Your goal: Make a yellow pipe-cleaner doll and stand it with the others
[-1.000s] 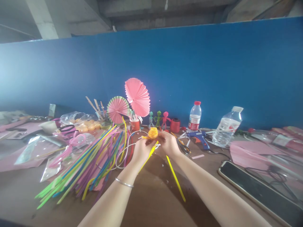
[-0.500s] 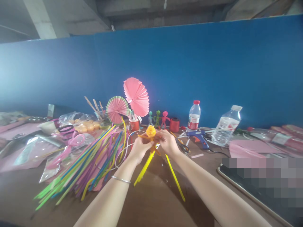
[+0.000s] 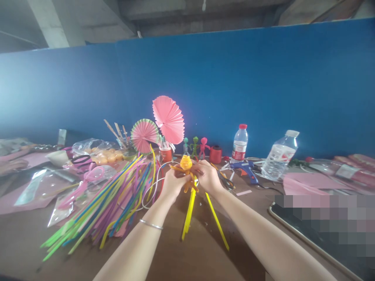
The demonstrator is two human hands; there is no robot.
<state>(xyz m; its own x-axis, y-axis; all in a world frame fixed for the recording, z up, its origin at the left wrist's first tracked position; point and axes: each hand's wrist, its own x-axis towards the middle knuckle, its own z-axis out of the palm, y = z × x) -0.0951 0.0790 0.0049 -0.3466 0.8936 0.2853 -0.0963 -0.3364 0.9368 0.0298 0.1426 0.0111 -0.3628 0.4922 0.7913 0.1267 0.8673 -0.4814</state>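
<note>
My left hand (image 3: 173, 182) is closed in a pinch on one side of a small pipe-cleaner figure (image 3: 186, 163). The figure has a coiled yellow head and orange-brown limbs. My right hand (image 3: 209, 177) pinches it from the other side, its fingertips partly hidden. Yellow pipe cleaners (image 3: 189, 218) show below the figure; whether they hang from it or lie on the table I cannot tell. Another yellow pipe cleaner (image 3: 217, 221) slants out beneath my right hand.
A bundle of coloured pipe cleaners (image 3: 96, 208) lies left. Three small figures (image 3: 195, 146), a red spool (image 3: 216, 155), a blue glue gun (image 3: 247, 170) and two bottles (image 3: 240, 144) stand or lie behind. Another person's blurred hand (image 3: 13, 166) is at the far left.
The yellow pipe cleaners below the figure have swung right and now point more steeply down. The orange-brown limbs show more clearly. Another person's hand has appeared at the far left.
</note>
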